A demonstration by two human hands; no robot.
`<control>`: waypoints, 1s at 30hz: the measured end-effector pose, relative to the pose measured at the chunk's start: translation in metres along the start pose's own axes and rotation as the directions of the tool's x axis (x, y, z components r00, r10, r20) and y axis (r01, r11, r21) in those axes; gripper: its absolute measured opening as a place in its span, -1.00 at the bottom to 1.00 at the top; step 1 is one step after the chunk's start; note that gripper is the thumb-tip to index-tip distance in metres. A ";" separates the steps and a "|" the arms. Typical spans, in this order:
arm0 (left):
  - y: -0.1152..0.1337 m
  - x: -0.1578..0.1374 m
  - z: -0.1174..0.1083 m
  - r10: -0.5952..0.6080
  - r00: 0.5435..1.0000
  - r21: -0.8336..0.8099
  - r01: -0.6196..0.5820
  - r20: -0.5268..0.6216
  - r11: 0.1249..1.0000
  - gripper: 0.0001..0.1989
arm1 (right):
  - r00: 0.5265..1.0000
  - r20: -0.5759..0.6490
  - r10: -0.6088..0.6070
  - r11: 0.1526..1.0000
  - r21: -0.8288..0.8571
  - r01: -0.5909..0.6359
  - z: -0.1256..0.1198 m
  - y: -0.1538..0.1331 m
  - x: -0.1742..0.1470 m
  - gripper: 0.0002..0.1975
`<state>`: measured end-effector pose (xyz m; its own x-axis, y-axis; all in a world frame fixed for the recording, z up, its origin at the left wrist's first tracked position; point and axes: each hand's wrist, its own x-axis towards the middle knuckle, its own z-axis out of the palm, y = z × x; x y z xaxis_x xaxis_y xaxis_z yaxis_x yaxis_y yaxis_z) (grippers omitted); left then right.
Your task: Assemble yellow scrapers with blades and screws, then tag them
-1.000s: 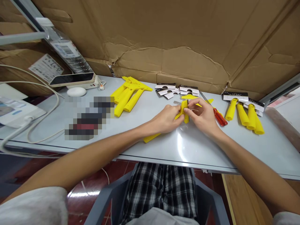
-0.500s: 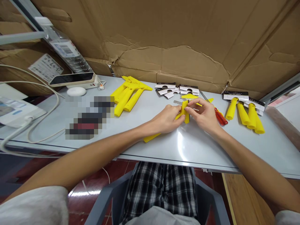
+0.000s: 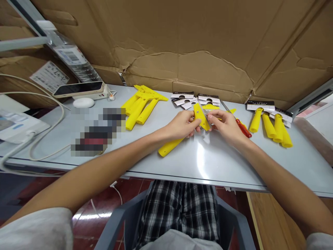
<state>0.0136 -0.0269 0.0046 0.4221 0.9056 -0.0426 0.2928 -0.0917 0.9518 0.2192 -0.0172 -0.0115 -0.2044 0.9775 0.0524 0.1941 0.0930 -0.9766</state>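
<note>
My left hand (image 3: 182,125) is closed around a yellow plastic scraper (image 3: 200,118) near its head. The scraper's handle slants down towards the table's front edge, and a small screw shows on the face of the head. Along the head's right edge lies a thin metal blade (image 3: 205,113), which the fingertips of my right hand (image 3: 225,125) pinch. A red-handled screwdriver (image 3: 243,128) rests just beyond my right hand. Behind both hands, another yellow scraper part (image 3: 210,107) is partly covered by my fingers.
Several yellow scraper handles (image 3: 139,109) are piled left of centre. Black-and-white cards (image 3: 182,95) lie at the back. Packed yellow scrapers (image 3: 269,125) sit at the right. A phone (image 3: 79,88), a white case (image 3: 83,102), cables and a bottle (image 3: 71,57) occupy the left.
The scraper's head has turned so its flat face and screw show, with the blade visible along its edge. Both hands remain in nearly the same place.
</note>
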 end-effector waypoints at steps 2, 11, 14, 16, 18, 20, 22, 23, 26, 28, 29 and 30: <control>0.001 0.003 -0.002 -0.019 1.000 -0.100 0.016 -0.025 0.995 -0.89 | 0.994 0.093 0.049 0.999 -0.023 -0.047 -0.002 -0.001 0.000 -0.26; 0.006 0.000 0.001 -0.052 0.999 -0.153 0.052 -0.001 0.987 -0.87 | 0.964 0.239 0.115 0.993 0.005 -0.120 -0.004 -0.001 -0.003 -0.32; 0.004 0.000 0.001 -0.037 0.999 -0.163 0.038 0.009 0.986 -0.88 | 0.960 0.252 0.123 0.991 0.011 -0.130 -0.005 0.001 -0.003 -0.34; 0.003 0.001 0.001 -0.037 0.999 -0.167 0.038 0.009 0.985 -0.88 | 0.958 0.257 0.130 0.990 0.018 -0.139 -0.006 0.001 -0.003 -0.34; 0.002 0.002 0.001 -0.042 0.999 -0.167 0.043 0.006 0.985 -0.88 | 0.956 0.261 0.134 0.989 0.029 -0.147 -0.006 0.001 -0.004 -0.36; 0.003 0.002 0.001 -0.048 0.999 -0.165 0.047 0.002 0.985 -0.88 | 0.955 0.263 0.138 0.988 0.036 -0.153 -0.006 0.001 -0.004 -0.37; 0.004 0.002 0.001 -0.053 0.999 -0.163 0.052 -0.001 0.985 -0.88 | 0.951 0.273 0.145 0.987 0.032 -0.160 -0.007 0.001 -0.004 -0.37; 0.005 0.002 0.001 -0.057 0.998 -0.163 0.056 -0.001 0.985 -0.88 | 0.948 0.280 0.151 0.986 0.025 -0.164 -0.007 0.001 -0.003 -0.37; 0.006 0.001 0.001 -0.069 0.998 -0.166 0.067 -0.003 0.984 -0.88 | 0.944 0.291 0.155 0.987 0.001 -0.162 -0.008 0.002 -0.003 -0.37; 0.005 0.002 0.000 -0.069 0.998 -0.165 0.067 -0.008 0.984 -0.88 | 0.946 0.287 0.148 0.988 -0.009 -0.152 -0.009 0.002 -0.003 -0.37; 0.005 0.003 0.000 -0.069 0.998 -0.160 0.067 -0.009 0.985 -0.89 | 0.947 0.286 0.145 0.989 -0.009 -0.148 -0.008 0.002 -0.003 -0.38; 0.004 0.003 0.000 -0.070 0.998 -0.152 0.068 -0.010 0.986 -0.89 | 0.949 0.283 0.141 0.989 -0.006 -0.145 -0.008 0.002 -0.004 -0.38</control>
<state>0.0161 -0.0242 0.0085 0.3918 0.9139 -0.1059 0.1865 0.0338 0.9819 0.2279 -0.0189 -0.0124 -0.4378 0.8870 -0.1468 0.2279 -0.0485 -0.9725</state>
